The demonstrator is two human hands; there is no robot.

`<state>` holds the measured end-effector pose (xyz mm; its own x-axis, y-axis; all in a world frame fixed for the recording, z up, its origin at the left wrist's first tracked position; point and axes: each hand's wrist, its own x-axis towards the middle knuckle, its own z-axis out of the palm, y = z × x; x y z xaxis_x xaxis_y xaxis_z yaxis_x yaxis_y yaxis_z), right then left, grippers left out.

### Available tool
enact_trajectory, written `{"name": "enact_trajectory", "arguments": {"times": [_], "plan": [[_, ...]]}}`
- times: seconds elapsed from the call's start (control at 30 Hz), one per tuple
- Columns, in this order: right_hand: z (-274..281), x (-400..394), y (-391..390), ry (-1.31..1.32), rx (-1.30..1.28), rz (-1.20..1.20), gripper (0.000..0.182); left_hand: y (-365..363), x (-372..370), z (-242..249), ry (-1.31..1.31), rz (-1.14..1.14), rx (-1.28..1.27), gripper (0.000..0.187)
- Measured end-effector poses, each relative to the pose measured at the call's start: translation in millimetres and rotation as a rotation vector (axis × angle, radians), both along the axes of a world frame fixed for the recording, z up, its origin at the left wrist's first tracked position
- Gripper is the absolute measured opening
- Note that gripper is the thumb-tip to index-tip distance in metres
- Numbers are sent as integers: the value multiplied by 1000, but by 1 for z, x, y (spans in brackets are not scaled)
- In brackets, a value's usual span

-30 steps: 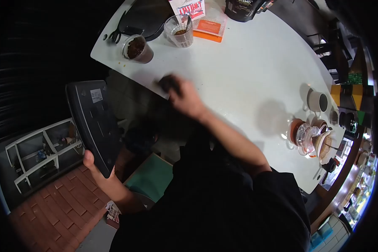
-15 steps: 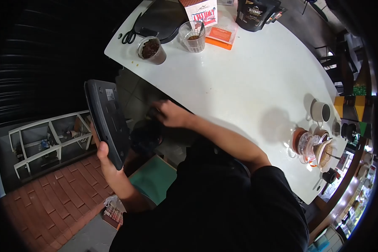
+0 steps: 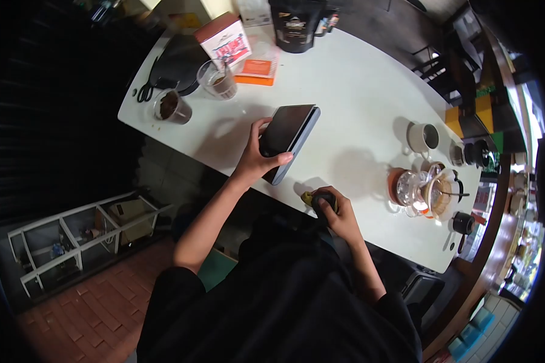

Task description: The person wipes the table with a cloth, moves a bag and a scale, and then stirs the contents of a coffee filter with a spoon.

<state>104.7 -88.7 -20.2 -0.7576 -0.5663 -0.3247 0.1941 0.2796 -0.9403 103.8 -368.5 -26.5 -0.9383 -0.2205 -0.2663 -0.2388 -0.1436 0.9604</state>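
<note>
Head view: the left hand (image 3: 257, 158) grips the near end of a flat dark scale (image 3: 287, 138), fingers curled over its edge, as it lies on the white counter (image 3: 357, 91). The right hand (image 3: 339, 213) is closed around a small dark cloth (image 3: 318, 199) at the counter's near edge.
</note>
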Motion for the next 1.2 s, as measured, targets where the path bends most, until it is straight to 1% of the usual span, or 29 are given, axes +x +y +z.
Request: {"name": "enact_trajectory", "arguments": {"times": [0.03,0.07,0.1,0.17,0.2,0.27,0.3,0.37,0.4,0.43,0.47,0.5,0.53,0.57,0.6,0.63,0.67,0.7,0.73,0.77,0.8,0.9,0.97,1.0,1.1,1.2], "plan": [[1,3,3,1,-2,-20,22,0,-10,-24,74,-38,-205,108],[1,6,6,26,-29,-62,21,3,-18,-35,151,-76,-409,108],[2,9,8,50,-55,-103,21,7,-22,-32,155,-94,-411,108],[0,15,13,43,-79,-142,22,12,-29,-26,96,-84,-741,110],[-1,17,15,35,-100,-162,22,13,-31,-23,102,-94,-745,110],[-1,15,21,34,-110,-205,22,13,-34,-18,20,-93,-897,111],[0,13,24,27,-116,-236,22,11,-33,-19,24,-96,-899,111],[3,-10,23,153,-58,-317,21,3,-26,-22,75,-54,-1048,111],[6,-30,17,117,-20,-384,20,0,-20,-21,62,-39,-1107,111],[3,-55,6,265,-44,-445,21,-4,-13,-22,64,-40,-1107,111],[-3,-83,-11,354,-22,-523,21,-8,-6,-23,42,-21,-1130,111],[-11,-114,-32,415,-75,-549,21,-13,0,-24,19,0,-1153,111],[-26,-152,-56,338,-88,-507,22,-17,6,-24,2,2,-1141,111],[-42,-189,-86,587,-67,-456,22,-19,12,-24,-1,6,-1142,111],[-42,-220,-118,656,-51,-392,23,-21,17,-22,-32,5,-1133,110],[-54,-251,-149,803,-107,-335,24,-24,21,-21,-61,9,-1127,110],[-56,-273,-176,844,-41,-238,25,-26,26,-25,-41,35,-1146,110],[-62,-289,-197,891,-53,-139,27,-29,29,-23,-41,37,-1160,111],[-82,-301,-214,995,13,-88,29,-32,33,-24,-59,44,-1173,110],[-101,-306,-227,1093,85,-35,30,-37,35,-26,-80,47,-1183,110],[-102,-303,-231,1083,86,-29,30,-42,37,-28,-93,44,-1179,110],[-88,-285,-221,1073,120,54,31,-48,47,-33,-100,79,-1179,110],[-78,-269,-202,998,82,192,27,-52,49,-34,-62,79,-1170,111],[-74,-259,-193,961,57,210,24,-53,49,-34,-57,77,-1162,111],[-71,-220,-159,875,8,258,26,-54,51,-33,-45,48,-1165,112],[-60,-162,-119,791,40,258,28,-53,49,-35,-43,46,-1182,110]]}}
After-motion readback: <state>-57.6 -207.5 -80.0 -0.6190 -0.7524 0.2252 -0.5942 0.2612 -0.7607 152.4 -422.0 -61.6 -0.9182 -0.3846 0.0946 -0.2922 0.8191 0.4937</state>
